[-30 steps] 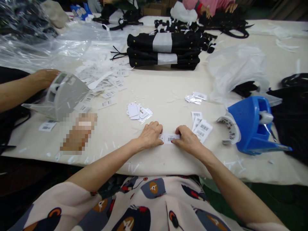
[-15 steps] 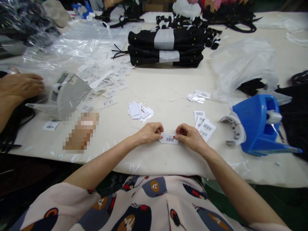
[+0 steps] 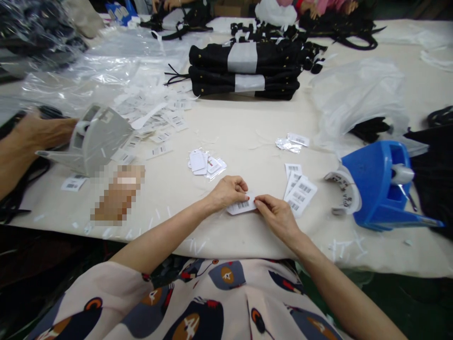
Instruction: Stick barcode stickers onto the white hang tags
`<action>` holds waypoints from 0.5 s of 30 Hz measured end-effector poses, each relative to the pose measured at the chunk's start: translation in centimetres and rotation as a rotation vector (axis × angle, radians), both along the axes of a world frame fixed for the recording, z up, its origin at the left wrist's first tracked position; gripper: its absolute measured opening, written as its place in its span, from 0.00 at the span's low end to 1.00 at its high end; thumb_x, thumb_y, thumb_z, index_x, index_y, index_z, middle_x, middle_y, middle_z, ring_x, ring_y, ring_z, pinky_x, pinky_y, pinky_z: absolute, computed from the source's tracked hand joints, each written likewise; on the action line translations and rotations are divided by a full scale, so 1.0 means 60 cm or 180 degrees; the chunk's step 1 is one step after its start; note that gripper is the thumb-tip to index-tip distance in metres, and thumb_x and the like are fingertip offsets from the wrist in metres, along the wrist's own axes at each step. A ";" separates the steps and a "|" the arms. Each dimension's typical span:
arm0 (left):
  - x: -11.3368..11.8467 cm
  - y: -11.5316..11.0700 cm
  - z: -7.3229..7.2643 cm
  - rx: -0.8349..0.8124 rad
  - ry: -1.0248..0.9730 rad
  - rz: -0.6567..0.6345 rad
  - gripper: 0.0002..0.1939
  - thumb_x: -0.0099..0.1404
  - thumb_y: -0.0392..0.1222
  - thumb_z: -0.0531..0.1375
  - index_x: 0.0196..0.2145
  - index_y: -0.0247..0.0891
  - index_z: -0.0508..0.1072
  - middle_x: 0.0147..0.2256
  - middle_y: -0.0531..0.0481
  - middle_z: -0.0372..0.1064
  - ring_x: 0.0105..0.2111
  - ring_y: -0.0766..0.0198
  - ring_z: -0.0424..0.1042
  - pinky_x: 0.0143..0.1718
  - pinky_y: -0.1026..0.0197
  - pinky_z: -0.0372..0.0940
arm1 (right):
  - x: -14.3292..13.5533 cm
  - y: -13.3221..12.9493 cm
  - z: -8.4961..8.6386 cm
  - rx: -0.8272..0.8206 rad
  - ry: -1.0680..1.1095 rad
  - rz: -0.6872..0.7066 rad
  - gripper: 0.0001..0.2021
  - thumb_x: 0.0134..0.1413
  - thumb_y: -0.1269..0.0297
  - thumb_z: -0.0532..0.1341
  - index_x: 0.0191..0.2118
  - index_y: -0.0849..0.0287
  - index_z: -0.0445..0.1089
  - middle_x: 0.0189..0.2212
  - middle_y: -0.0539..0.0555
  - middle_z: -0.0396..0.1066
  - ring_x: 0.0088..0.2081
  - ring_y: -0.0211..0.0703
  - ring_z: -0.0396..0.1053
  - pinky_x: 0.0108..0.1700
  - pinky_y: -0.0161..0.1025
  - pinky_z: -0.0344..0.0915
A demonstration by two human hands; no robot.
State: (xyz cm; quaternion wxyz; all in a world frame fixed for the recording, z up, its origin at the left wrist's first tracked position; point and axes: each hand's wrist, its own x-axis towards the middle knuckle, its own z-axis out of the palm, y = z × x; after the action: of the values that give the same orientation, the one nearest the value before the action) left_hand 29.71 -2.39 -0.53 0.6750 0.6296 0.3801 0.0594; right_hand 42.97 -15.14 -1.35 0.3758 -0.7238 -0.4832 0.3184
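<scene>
A small white barcode tag (image 3: 238, 208) lies between my hands, low over the near part of the table. My left hand (image 3: 228, 192) is closed at its upper edge, with the thumb on the tag's face. At the tag's right end, my right hand (image 3: 278, 216) pinches with thumb and fingertips. Just right of that hand are white barcode label strips (image 3: 300, 193), fanned over one another. Farther back lie a small pile of white hang tags (image 3: 198, 161), some in clear sleeves, and another little stack of tags (image 3: 293, 141).
A blue tape dispenser (image 3: 377, 184) stands at right, a grey one (image 3: 102, 139) at left. Loose barcode labels (image 3: 159, 120) are heaped near clear plastic bags (image 3: 106, 61). Folded black bundles (image 3: 212, 80) lie behind. Another person's hand (image 3: 38, 132) is at left; others work across the table.
My left hand has shifted slightly right over the tag, which now sits tilted and a little left. My right hand has dropped slightly. The co-worker's hand at left has moved lower, behind the grey dispenser.
</scene>
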 end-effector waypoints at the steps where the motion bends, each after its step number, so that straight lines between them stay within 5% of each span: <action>1: 0.004 -0.002 0.002 -0.0042 -0.0038 0.0019 0.09 0.45 0.32 0.62 0.26 0.35 0.66 0.18 0.56 0.65 0.18 0.71 0.63 0.19 0.69 0.56 | -0.002 -0.001 0.004 0.0007 -0.0055 0.0048 0.12 0.54 0.59 0.53 0.32 0.58 0.70 0.26 0.52 0.71 0.29 0.42 0.68 0.33 0.38 0.63; 4: 0.017 -0.009 0.008 -0.0183 -0.0125 0.0037 0.09 0.45 0.31 0.62 0.26 0.34 0.66 0.18 0.57 0.64 0.18 0.72 0.62 0.19 0.69 0.56 | 0.001 0.001 0.011 -0.0026 0.0098 -0.0048 0.13 0.52 0.55 0.55 0.32 0.59 0.69 0.26 0.53 0.70 0.30 0.43 0.68 0.34 0.39 0.64; 10: 0.024 -0.012 0.020 -0.0427 -0.0466 0.0093 0.07 0.49 0.35 0.62 0.27 0.33 0.68 0.21 0.54 0.65 0.20 0.71 0.64 0.22 0.68 0.58 | 0.009 0.012 0.005 -0.0022 0.1971 -0.0224 0.22 0.37 0.57 0.67 0.39 0.60 0.64 0.24 0.50 0.71 0.26 0.40 0.69 0.30 0.37 0.66; 15: -0.006 -0.013 0.024 -0.0785 -0.0231 -0.0037 0.23 0.46 0.41 0.67 0.38 0.33 0.65 0.27 0.50 0.69 0.24 0.68 0.68 0.24 0.66 0.60 | 0.020 0.015 0.004 0.0199 0.2107 -0.0666 0.18 0.35 0.60 0.69 0.34 0.61 0.67 0.26 0.51 0.72 0.28 0.40 0.69 0.31 0.35 0.66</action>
State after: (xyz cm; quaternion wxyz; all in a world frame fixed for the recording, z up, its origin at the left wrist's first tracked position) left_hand 29.34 -3.14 0.88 0.7610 0.5414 0.3562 0.0309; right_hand 44.18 -14.26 -1.09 0.5647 -0.6151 -0.2678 0.4807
